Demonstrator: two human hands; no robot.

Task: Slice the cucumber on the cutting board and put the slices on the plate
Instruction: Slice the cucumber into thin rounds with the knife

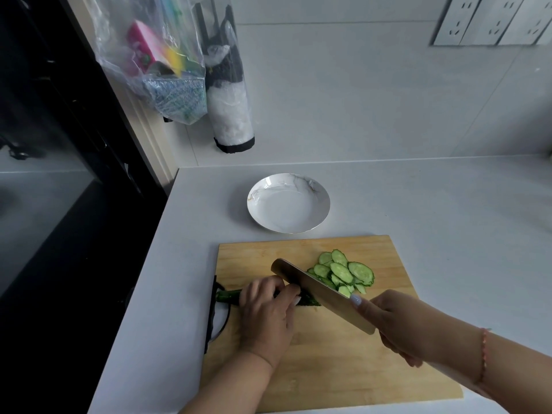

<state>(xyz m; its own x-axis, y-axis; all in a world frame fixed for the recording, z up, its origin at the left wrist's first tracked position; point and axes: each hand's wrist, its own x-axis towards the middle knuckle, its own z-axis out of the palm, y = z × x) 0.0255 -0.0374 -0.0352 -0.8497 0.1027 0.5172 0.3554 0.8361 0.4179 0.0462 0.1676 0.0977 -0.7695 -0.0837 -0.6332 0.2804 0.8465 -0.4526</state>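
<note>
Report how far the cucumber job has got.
Done: a pile of slices lies on the cutting board. In hand: the left hand pins the uncut cucumber while the right hand works the knife at its cut end. Left: the remaining cucumber, and every slice, since the plate holds none.

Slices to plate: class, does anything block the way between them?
Nothing visible does. Between the slices and the plate lie only bare board and counter; the plate is empty.

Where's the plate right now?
In the head view the plate sits empty on the counter just beyond the cutting board's far edge, left of centre.
</note>
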